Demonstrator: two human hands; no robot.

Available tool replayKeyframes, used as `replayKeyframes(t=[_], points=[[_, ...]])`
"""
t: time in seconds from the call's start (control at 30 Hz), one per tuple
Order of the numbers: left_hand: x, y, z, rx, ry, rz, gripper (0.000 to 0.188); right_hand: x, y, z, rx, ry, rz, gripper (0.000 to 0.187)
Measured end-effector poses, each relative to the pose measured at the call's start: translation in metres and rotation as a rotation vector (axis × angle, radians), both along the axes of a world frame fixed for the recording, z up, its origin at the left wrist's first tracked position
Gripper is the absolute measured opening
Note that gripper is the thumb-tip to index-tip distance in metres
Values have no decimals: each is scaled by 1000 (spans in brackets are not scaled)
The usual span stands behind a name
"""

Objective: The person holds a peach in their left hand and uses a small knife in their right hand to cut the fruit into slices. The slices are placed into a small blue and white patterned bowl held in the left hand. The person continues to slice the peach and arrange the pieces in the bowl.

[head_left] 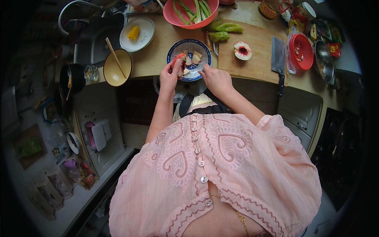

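Your L hand (170,73) is clamped on a red fruit piece (180,57), prob. peach, dark red at the core, w/ thumb & fingertips pinching it over the L part of the blue-and-white plate (209,55). Your R hand (217,79) is wrapped round a thin-bladed knife (196,66); handle's mostly hidden in the fist, blade pointing left across the plate twd the fruit. Can't tell if the edge is in the flesh or just beside it.

Several cut pcs (196,58) lie in the plate, pale w/ some red. The half fruit (242,51) sits cut side up on the cutting board (256,69), off to the right, well apart from both hands. A cleaver (278,55) lies at the board's right edge, handle twd the near side; green peppers (229,27) at its far left corner.

Step in hand, my read: cutting the held piece into chunks over the plate, maybe working round the core. Next move prob. calls for a short, controlled stroke w/ the R, L firm, thumb clear of the blade, & the chunk landing inside the rim. Wet flesh could slip, so go easy nr the fingertips.
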State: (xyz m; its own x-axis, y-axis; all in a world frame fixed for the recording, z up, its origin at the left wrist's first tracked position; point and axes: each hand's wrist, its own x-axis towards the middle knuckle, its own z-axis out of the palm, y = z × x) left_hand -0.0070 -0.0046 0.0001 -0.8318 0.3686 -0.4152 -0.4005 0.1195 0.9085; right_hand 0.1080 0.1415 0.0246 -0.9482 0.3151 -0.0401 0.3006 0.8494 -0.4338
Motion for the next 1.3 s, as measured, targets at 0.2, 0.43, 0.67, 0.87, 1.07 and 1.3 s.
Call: replayKeyframes(t=[0.2, 0.43, 0.67, 0.87, 1.07, 1.3], points=[[6, 6, 2, -62, 13, -23, 45, -2, 2, 0, -17, -5, -10, 28], [12, 11, -3, -48, -9, -58, 45, -2, 0, -3, -56, -5, -35, 28], [13, 10, 1, -66, 22, -74, 45, -5, 1, 1, -68, -39, -37, 28], [10, 7, 6, -71, 56, -58, 46, -1, -2, -6, -47, -41, -22, 29], [8, 7, 3, -71, 6, -28, 47, -1, 0, -6, -35, -36, -8, 29], [10, 8, -2, -64, -4, -39, 45, -5, 2, -2, -54, -38, -25, 28]])
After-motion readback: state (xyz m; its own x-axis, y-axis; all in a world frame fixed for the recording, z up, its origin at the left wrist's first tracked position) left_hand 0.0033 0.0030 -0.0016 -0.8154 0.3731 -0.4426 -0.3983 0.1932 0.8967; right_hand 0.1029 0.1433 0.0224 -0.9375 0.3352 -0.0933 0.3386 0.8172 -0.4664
